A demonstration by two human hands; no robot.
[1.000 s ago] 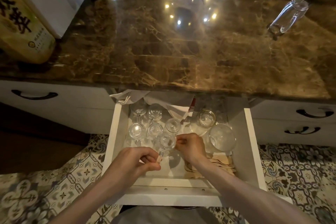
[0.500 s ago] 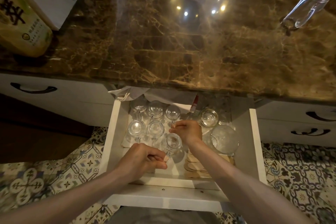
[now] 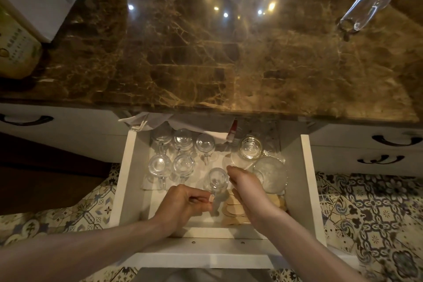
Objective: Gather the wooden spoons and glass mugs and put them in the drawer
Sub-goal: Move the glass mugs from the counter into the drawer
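Note:
The white drawer [image 3: 306, 181] stands pulled out under the marble counter. Several clear glass mugs stand in two rows at its back left, such as one mug [image 3: 183, 163] in the nearer row. My left hand [image 3: 185, 204] pinches the handle of another glass mug [image 3: 217, 179], set just right of that row. My right hand [image 3: 247, 188] lies against this mug's right side with fingers loosely extended. Pale wooden spoons [image 3: 238, 212] lie stacked on the drawer floor, partly hidden under my right wrist.
A glass jar [image 3: 250, 150] and a round glass bowl [image 3: 271, 174] fill the drawer's right side. White cloth [image 3: 146, 120] hangs at the back. A clear bottle [image 3: 366, 7] lies on the counter [image 3: 206, 64]. Closed drawers with dark handles flank the open one.
My right hand drew back from the far row of mugs to the side of the held mug. My left hand kept its pinch on the handle and shifted the mug slightly.

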